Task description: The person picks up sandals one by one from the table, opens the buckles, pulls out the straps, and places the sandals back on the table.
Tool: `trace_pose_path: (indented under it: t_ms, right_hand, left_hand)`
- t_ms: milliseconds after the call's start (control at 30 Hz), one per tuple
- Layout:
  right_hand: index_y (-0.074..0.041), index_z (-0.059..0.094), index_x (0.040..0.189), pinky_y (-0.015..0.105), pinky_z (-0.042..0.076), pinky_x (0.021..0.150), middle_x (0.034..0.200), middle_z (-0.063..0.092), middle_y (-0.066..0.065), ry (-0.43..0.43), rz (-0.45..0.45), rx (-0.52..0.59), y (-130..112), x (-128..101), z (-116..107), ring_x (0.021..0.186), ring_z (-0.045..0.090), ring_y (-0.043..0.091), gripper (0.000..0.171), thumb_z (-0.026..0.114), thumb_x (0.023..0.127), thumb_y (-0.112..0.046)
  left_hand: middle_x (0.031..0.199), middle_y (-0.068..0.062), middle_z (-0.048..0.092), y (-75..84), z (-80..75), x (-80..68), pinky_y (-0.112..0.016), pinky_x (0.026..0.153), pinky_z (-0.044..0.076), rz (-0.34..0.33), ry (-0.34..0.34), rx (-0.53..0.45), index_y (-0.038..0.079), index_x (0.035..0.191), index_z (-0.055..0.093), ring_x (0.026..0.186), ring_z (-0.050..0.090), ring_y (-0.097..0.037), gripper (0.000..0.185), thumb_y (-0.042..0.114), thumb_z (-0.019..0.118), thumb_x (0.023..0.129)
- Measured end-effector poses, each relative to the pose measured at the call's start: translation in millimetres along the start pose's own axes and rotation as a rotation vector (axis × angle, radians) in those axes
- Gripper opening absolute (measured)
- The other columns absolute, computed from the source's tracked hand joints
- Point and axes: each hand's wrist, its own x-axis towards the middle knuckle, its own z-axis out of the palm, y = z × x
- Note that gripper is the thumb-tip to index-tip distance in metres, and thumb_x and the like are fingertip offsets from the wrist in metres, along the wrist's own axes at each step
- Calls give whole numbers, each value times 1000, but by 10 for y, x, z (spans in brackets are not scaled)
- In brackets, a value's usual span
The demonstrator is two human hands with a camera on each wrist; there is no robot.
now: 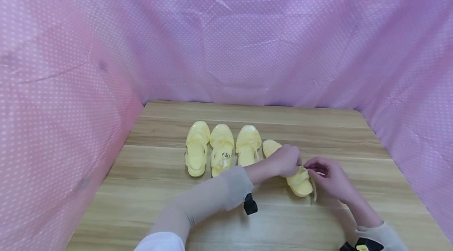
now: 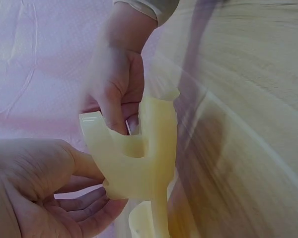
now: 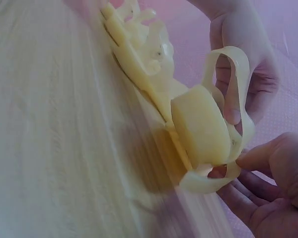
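Observation:
A pale yellow jelly sandal (image 1: 300, 184) lies at a slant on the wooden table, toe away to the left, between both hands. My left hand (image 1: 284, 161) covers its middle and grips the strap part; in the left wrist view its fingertips touch the yellow plastic. My right hand (image 1: 330, 176) pinches the sandal's thin strap (image 3: 243, 74) between thumb and fingers, as the right wrist view shows. One strap end (image 1: 314, 190) hangs loose by the heel. The buckle of this sandal is hidden.
Three similar sandals stand in a row to the left: a left one (image 1: 196, 156), a middle one (image 1: 221, 137) with a shiny buckle piece, and a right one (image 1: 249, 139), partly behind the left arm. Pink dotted cloth (image 1: 247, 46) encloses the wooden table (image 1: 141, 188).

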Motion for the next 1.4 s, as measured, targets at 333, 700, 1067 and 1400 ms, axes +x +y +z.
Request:
trace_pose_path:
  t_ms: [333, 700, 1067, 1400]
  right_hand:
    - [-1, 72, 106, 24, 62, 76, 96, 77, 7, -109, 121, 68, 78, -137, 87, 85, 73, 6, 10, 75, 97, -4]
    - [-6, 79, 99, 23, 62, 74, 95, 80, 6, -56, 153, 53, 140, -216, 197, 82, 74, 4, 6, 80, 94, -8]
    - [-4, 82, 100, 20, 62, 75, 98, 83, 9, -25, 128, 57, 146, -125, 217, 85, 75, 0, 8, 80, 93, -7]
    - [2, 76, 106, 22, 62, 76, 99, 80, 7, -10, 167, 150, 170, -140, 276, 85, 75, 5, 14, 78, 94, -4]
  left_hand:
    - [96, 8, 81, -128, 132, -156, -10, 61, 47, -7, -64, -69, 17, 102, 85, 73, 62, 1, 14, 13, 77, 91]
    - [89, 12, 82, -242, 221, -48, -8, 64, 45, 17, -111, -61, 22, 92, 86, 75, 62, 3, 5, 25, 82, 92]
    - [88, 13, 82, -306, 220, -41, -9, 63, 46, -39, -73, -189, 20, 91, 87, 73, 60, 5, 6, 26, 87, 89]
    - [90, 17, 82, -319, 233, 43, -8, 64, 44, 3, -83, -80, 28, 95, 88, 74, 60, 7, 10, 34, 80, 93]
